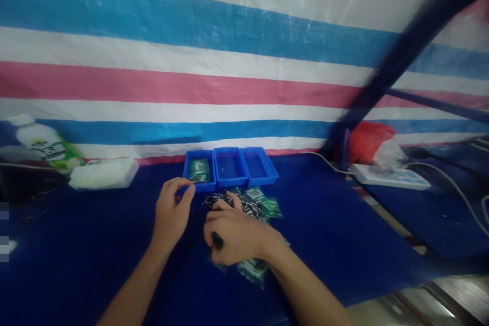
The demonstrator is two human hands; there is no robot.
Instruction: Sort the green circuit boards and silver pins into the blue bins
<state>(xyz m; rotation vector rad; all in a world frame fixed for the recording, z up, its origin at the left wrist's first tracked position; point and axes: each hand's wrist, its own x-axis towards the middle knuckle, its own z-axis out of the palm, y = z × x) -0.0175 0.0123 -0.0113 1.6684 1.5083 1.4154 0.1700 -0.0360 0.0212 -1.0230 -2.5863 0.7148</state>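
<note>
My left hand hovers at the front of the left blue tray, thumb and index finger brought together. Whatever sits between those fingertips, if anything, is too small to make out. Over a pile of black and silver screws reaches my right hand, its fingers curled down with the fingertips partly hidden. A dark rounded thing shows within its curled fingers; its kind is unclear. Small clear packets with green print lie beside the screws, and more packets lie under the right forearm.
The left tray holds green-printed packets. A middle blue tray with one small piece and a right blue tray adjoin it. Further left are a tissue pack and a bottle. On the right are a power strip and red bag.
</note>
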